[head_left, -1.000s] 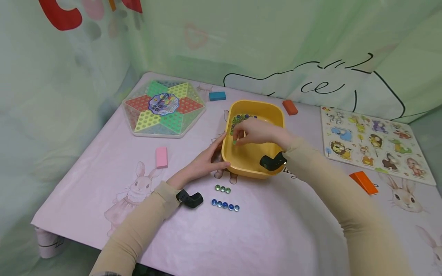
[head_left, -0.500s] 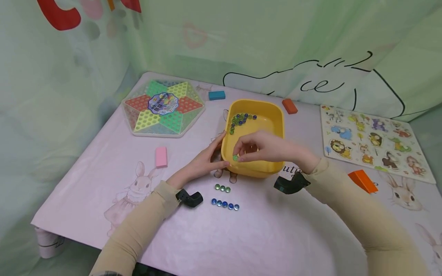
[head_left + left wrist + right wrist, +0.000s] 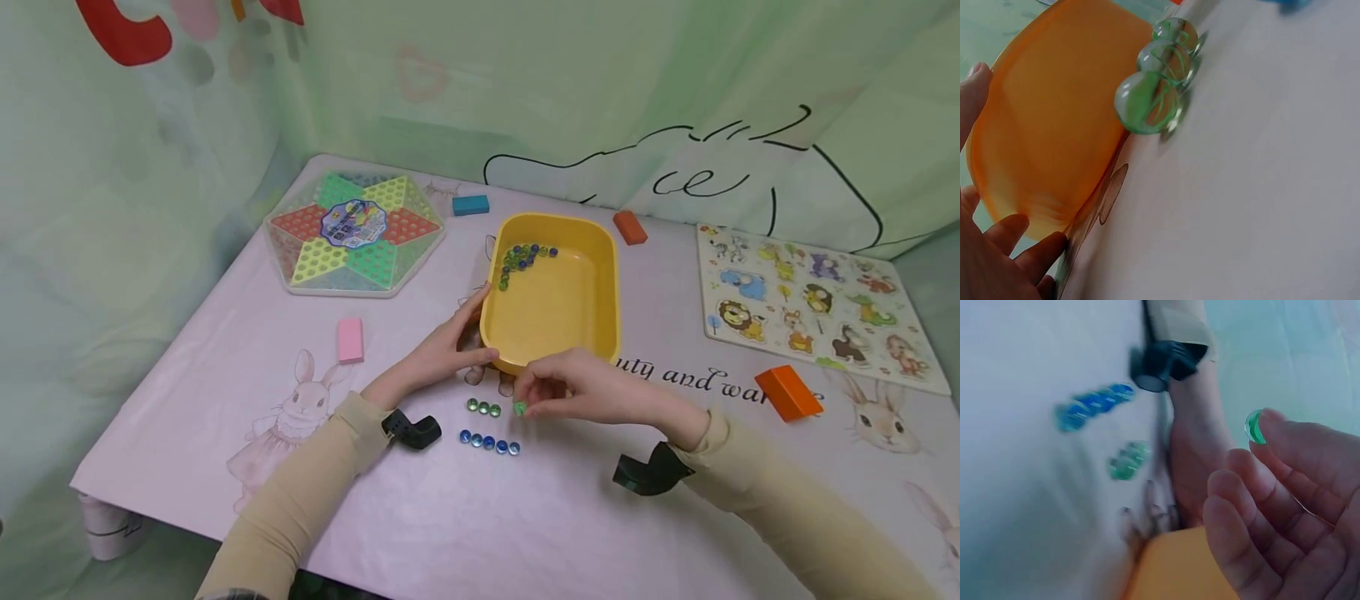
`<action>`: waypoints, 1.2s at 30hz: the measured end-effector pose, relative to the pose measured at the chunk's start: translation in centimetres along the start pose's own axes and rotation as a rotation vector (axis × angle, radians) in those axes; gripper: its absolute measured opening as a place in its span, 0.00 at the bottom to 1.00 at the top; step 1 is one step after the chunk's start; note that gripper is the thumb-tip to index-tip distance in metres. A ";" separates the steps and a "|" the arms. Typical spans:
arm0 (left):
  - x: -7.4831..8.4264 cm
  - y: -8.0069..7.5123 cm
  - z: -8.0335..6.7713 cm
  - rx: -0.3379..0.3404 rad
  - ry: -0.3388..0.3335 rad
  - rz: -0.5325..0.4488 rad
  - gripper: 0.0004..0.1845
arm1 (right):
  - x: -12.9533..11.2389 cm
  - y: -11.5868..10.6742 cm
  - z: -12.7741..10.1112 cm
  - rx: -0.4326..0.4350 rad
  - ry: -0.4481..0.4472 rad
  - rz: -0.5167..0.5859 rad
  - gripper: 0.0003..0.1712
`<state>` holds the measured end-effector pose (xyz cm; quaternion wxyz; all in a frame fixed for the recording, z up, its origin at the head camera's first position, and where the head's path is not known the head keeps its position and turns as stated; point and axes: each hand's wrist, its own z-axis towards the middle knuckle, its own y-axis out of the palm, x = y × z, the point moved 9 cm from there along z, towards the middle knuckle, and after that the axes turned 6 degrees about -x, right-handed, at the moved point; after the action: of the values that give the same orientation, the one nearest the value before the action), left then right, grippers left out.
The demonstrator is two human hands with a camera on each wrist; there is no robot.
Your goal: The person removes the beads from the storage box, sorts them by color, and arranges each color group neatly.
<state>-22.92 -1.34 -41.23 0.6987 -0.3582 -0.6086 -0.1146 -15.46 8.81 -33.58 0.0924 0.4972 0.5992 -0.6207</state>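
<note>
My right hand [image 3: 588, 387] pinches a green marble [image 3: 520, 408] between thumb and index finger, just in front of the yellow bin [image 3: 551, 312]. In the right wrist view this marble [image 3: 1254, 427] shows at the fingertips, with the other fingers loosely bent. My left hand [image 3: 442, 348] rests against the bin's front left corner, its thumb and fingers spread along the wall. A row of three green marbles [image 3: 483, 409] lies on the table left of the pinched one. Nearer to me is a row of several blue marbles [image 3: 489, 443]. More green and blue marbles [image 3: 525, 257] lie inside the bin at its far left.
A Chinese checkers board [image 3: 354, 237] lies at the back left, and an animal puzzle board [image 3: 817, 304] at the right. Blocks stand around: pink [image 3: 349, 341], blue [image 3: 470, 205], red [image 3: 629, 227] and orange [image 3: 789, 393]. A curtain [image 3: 570, 92] hangs behind the table.
My right hand has come out of the bin with the green marble, moving toward me over the front rim to beside the green row. My left hand has stayed at the bin.
</note>
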 end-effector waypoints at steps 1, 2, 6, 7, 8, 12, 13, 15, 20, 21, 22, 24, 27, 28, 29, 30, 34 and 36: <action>0.0 0.0 0.0 -0.001 0.006 -0.002 0.49 | 0.2 0.4 -0.1 -0.002 0.006 0.009 0.06; 0.1 0.0 0.0 -0.002 0.011 -0.005 0.49 | 0.5 0.7 -0.1 -0.005 0.011 0.019 0.05; 0.0 0.0 0.0 -0.003 0.012 0.002 0.48 | 1.8 1.9 -0.1 -0.010 0.040 0.060 0.05; 0.0 0.0 0.0 -0.002 0.013 0.005 0.48 | 2.2 2.2 -0.1 -0.008 0.047 0.067 0.05; 0.0 0.0 0.0 -0.002 0.016 0.005 0.47 | 2.5 2.4 -0.1 -0.004 0.052 0.074 0.05; 0.0 0.0 0.0 0.002 0.018 0.007 0.47 | 3.3 3.0 0.2 0.034 0.057 0.070 0.05; 0.0 0.0 0.0 0.002 0.015 0.010 0.47 | 3.4 3.1 0.4 0.049 0.058 0.059 0.05; 0.1 0.0 -0.1 0.000 0.007 0.013 0.47 | 3.6 3.3 0.6 0.079 0.061 0.036 0.05; 1.6 -0.1 -0.5 -0.017 -0.011 0.004 0.47 | 4.0 3.6 1.1 0.152 0.095 -0.007 0.06; 1.8 -0.1 -0.6 -0.019 -0.013 0.000 0.47 | 4.1 3.6 1.1 0.164 0.104 -0.013 0.06; 2.0 -0.1 -0.6 -0.021 -0.011 -0.005 0.47 | 4.1 3.6 1.1 0.176 0.110 -0.021 0.07; 1.8 -0.1 -0.6 -0.018 0.005 -0.008 0.47 | 4.1 3.6 1.1 0.190 0.133 -0.038 0.07; 0.6 -0.1 -0.2 -0.003 0.024 -0.007 0.48 | 4.1 3.5 1.2 0.195 0.146 -0.064 0.08; 0.2 -0.1 -0.1 0.000 0.031 -0.005 0.48 | 4.1 3.6 1.2 0.194 0.149 -0.070 0.07; 0.0 -0.1 0.0 0.004 0.033 -0.001 0.48 | 4.1 3.6 1.3 0.192 0.157 -0.074 0.08; 0.0 -0.1 0.0 0.004 0.029 0.004 0.48 | 4.1 3.6 1.3 0.192 0.158 -0.077 0.08; 0.9 0.0 -0.3 -0.007 0.006 -0.005 0.46 | 4.1 3.6 1.4 0.191 0.160 -0.081 0.08; 1.8 -0.1 -0.6 -0.015 -0.001 -0.011 0.46 | 4.0 3.6 1.4 0.187 0.166 -0.078 0.08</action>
<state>-22.08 -1.28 -39.51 0.6949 -0.3599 -0.6103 -0.1228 -15.60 8.60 -39.17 -0.0284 0.5296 0.5630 -0.6338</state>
